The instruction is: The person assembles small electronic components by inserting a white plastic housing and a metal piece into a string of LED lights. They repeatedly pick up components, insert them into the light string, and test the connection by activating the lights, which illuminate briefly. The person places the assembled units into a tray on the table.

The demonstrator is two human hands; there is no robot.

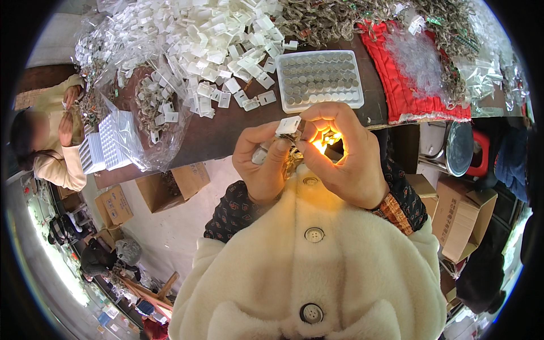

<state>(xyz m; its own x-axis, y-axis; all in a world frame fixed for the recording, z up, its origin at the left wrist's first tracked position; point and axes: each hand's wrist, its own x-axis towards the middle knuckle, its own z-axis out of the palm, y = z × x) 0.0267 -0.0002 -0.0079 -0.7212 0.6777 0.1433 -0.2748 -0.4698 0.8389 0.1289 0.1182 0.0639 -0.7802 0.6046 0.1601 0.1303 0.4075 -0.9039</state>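
My left hand (258, 164) is closed around a small white battery case (288, 125), held up in front of my chest at the table's edge. Another white plastic piece (259, 155) shows between its fingers. My right hand (357, 164) curls beside it, with thumb and forefinger pinched close to the case. Inside that curl, a bundle of fairy lights (328, 139) glows warm yellow, and thin wire hangs between the hands. What exactly the right fingertips pinch is partly hidden. Just beyond stands a white tray (326, 108) with rows of round coin cells.
White cases (209, 39) lie heaped at the far left, with tangled light strings (328, 20) behind the tray. A red cloth (382, 73) bears clear plastic. Cardboard boxes (462, 218) stand below the table. At the left, a co-worker's hands (67, 124) are near white trays (116, 139).
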